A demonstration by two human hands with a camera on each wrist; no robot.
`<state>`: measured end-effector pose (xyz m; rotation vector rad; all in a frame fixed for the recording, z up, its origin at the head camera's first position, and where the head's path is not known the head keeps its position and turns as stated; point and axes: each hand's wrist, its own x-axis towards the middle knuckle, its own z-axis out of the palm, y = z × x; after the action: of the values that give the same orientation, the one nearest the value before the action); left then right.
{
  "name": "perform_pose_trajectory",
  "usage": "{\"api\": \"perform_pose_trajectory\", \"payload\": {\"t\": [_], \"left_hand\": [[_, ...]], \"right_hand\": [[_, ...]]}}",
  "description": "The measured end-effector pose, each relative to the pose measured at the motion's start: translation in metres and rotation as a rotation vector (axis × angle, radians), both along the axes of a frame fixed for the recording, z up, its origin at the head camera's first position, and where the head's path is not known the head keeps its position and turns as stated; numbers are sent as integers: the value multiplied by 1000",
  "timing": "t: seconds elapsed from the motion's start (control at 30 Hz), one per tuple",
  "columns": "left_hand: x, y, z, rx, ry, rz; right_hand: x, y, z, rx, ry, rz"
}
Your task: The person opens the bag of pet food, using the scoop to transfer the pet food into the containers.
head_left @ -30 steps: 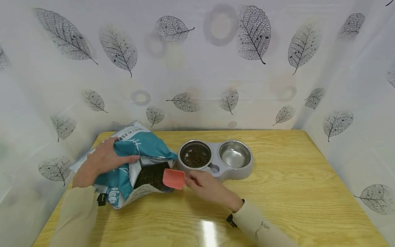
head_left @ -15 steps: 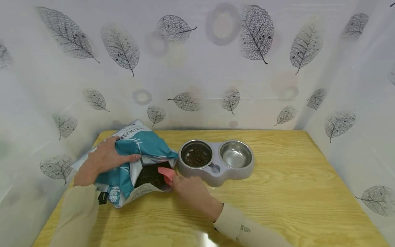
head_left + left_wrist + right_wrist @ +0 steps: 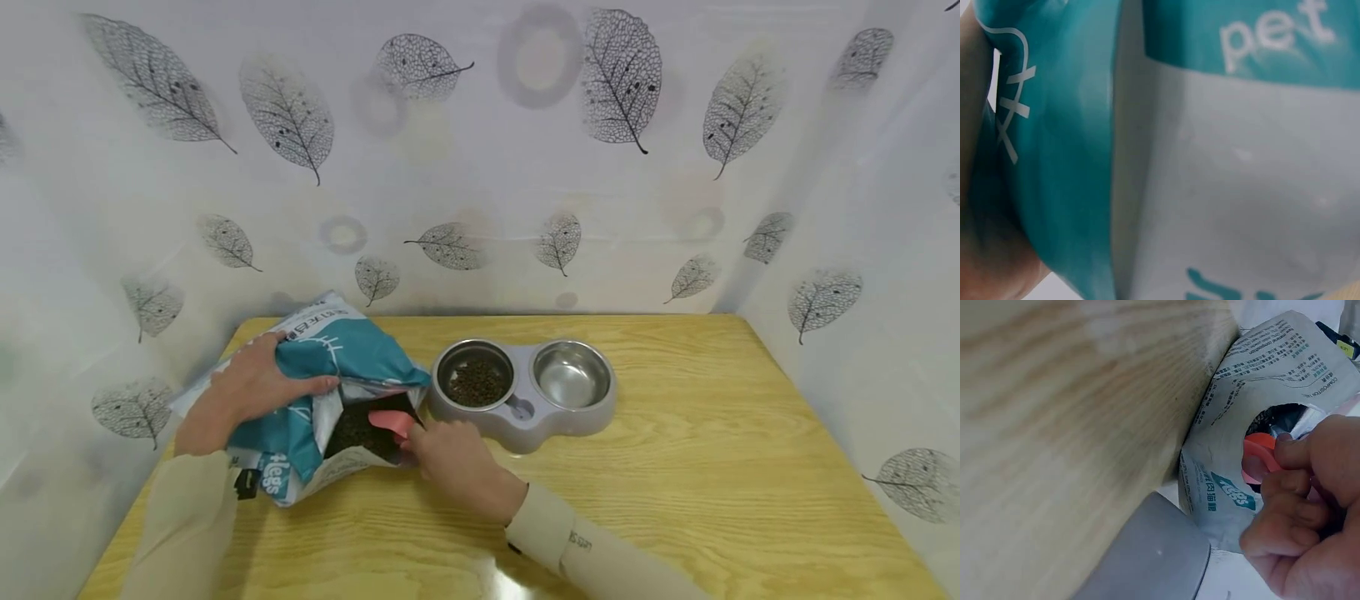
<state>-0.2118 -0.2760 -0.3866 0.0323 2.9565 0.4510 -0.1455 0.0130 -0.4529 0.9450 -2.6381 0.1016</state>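
At the mouth of the teal-and-white bag, pink scoop sits just beyond right hand fingertips, to the person's left, blade inside the opening by dark kibble. Right hand closed around scoop handle, thumb and index pinching, other fingers curled. Left hand lies across bag top, thumb stretched out near the opening; thumb and fingers wide apart, can't tell if fingers curl round bag. Bag lies tilted on wooden table. Gray double feeder just beyond right hand: left bowl holds kibble, right bowl shiny steel.
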Motion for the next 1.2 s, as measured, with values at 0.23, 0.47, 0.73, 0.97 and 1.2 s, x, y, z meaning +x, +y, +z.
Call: {"api": "perform_pose_trajectory", "payload": {"t": [0.23, 0.47, 0.73, 0.97, 1.2], "left_hand": [[2, 1, 2, 11, 7, -5], [2, 2, 2, 16, 0, -3], [2, 1, 2, 19, 5, -6], [3, 2, 3, 21, 2, -4], [3, 2, 2, 23, 7, -11]], "right_hand": [[0, 6, -2, -419, -497, 7], [2, 12, 0, -762, -894, -135], [9, 19, 6, -921, -1044, -216], [10, 26, 6, -1098, -1258, -201], [7, 32, -2, -1224, -1485, -129]]}}
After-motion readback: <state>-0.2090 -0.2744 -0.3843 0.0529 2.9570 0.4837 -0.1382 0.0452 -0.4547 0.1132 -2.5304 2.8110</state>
